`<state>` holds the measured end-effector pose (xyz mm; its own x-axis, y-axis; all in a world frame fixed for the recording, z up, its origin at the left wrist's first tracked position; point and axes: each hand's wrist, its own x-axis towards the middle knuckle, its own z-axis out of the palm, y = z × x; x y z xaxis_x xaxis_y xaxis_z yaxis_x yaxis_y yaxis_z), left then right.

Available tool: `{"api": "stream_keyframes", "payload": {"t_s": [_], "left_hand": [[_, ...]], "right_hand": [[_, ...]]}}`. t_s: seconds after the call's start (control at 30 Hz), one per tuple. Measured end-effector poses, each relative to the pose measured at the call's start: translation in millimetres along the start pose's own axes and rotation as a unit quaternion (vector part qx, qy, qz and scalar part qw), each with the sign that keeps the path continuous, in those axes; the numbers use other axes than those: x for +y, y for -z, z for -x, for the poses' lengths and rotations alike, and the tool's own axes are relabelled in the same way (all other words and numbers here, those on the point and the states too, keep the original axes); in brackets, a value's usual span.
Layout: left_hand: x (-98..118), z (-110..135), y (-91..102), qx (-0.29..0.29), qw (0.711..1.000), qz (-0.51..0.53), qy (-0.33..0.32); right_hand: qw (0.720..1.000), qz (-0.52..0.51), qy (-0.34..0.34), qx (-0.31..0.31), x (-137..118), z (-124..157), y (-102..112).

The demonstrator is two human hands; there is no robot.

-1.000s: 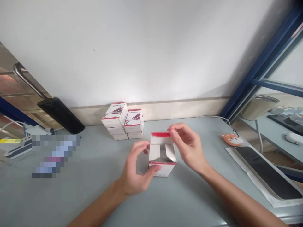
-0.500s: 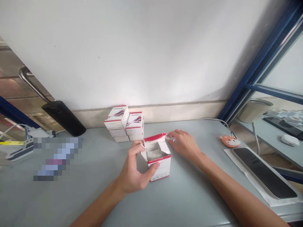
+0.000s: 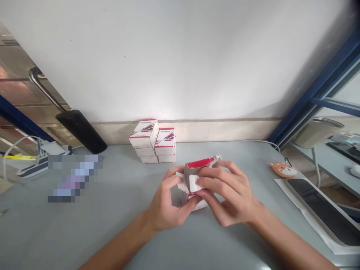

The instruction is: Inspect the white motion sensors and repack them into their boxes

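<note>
In the head view, a small white and red cardboard box (image 3: 200, 205) stands on the table in front of me, its red-edged lid raised. My left hand (image 3: 168, 202) grips its left side, thumb on the front and fingers by a white side flap. At the mouth of the box, my right hand (image 3: 229, 191) has its fingers closed on a small white piece (image 3: 193, 183) with rounded corners. Whether this is a flap or a separate part, I cannot tell. Just behind the lid shows a crumpled clear scrap (image 3: 217, 157). My hands hide most of the box's inside.
Several similar closed boxes (image 3: 144, 140) are stacked against the wall. To the left are a black cylindrical object (image 3: 81, 131), a blurred-out flat item (image 3: 75, 180) and a white-grey stand (image 3: 45, 161). At right lie an orange animal-faced case (image 3: 284, 170) and a phone (image 3: 323, 210) on white paper.
My right hand has come from beside the box to its mouth and closed on the white piece. My left hand still holds the box. The camera view has shifted slightly.
</note>
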<state>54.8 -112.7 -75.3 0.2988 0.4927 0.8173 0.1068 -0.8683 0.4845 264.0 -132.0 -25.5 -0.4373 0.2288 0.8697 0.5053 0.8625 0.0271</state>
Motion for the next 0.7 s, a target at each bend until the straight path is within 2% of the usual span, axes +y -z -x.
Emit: {"api": "stream_keyframes", "payload": {"t_s": [0.13, 0.23, 0.37, 0.53, 0.63, 0.7], "left_hand": [[0, -2, 1.1, 0.007, 1.0, -0.005, -0.028], [1, -5, 2.3, 0.01, 0.999, -0.027, -0.033], [4, -9, 4.3, -0.005, 0.997, -0.06, -0.04], [6, -11, 4.9, -0.014, 0.996, -0.07, -0.056], [5, -9, 4.2, -0.017, 0.995, -0.079, -0.067], [4, -7, 3.7, -0.015, 0.993, -0.088, -0.075]], "right_hand": [[0.996, 0.023, -0.06, -0.064, 2, -6, 9], [0.986, -0.041, -0.133, -0.096, -3, -10, 8], [0.965, -0.119, -0.227, -0.063, -11, -11, 2], [0.945, -0.136, -0.296, -0.003, -17, -7, -4], [0.941, -0.132, -0.309, 0.038, -19, -5, -8], [0.949, -0.12, -0.29, 0.046, -19, -5, -9]]}}
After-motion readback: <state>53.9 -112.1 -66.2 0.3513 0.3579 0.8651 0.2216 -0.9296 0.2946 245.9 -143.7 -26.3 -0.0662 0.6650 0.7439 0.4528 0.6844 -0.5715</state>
